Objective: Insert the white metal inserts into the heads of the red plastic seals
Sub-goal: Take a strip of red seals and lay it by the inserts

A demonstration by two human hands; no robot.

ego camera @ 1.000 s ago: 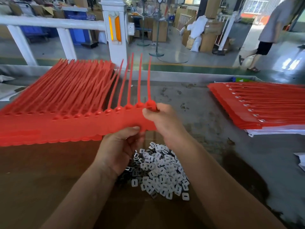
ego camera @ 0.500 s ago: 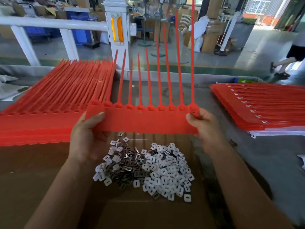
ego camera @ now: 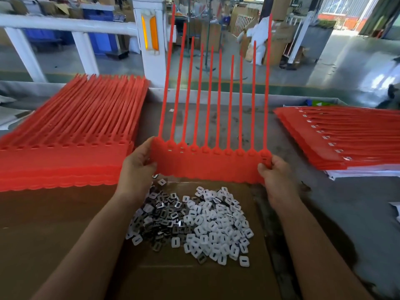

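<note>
I hold a red strip of joined plastic seals [ego camera: 207,167] upright above the table, tails pointing up. My left hand [ego camera: 138,167] grips its left end and my right hand [ego camera: 273,169] grips its right end. Below it a heap of small white and metal inserts [ego camera: 194,221] lies on brown cardboard [ego camera: 54,230]. A thick stack of red seal strips [ego camera: 71,135] lies at the left. Another red stack [ego camera: 346,135] at the right shows metal inserts in its heads.
A white railing post [ego camera: 149,40] with an orange reflector stands behind the table. White paper [ego camera: 365,173] lies under the right stack. The grey table top [ego camera: 357,213] is stained at the right. Cardboard boxes and a fan stand fill the factory floor beyond.
Both hands pulled one strip off the left stack, spread to its two ends and brought it to the centre over the inserts. Its tails now stand higher and straighter.
</note>
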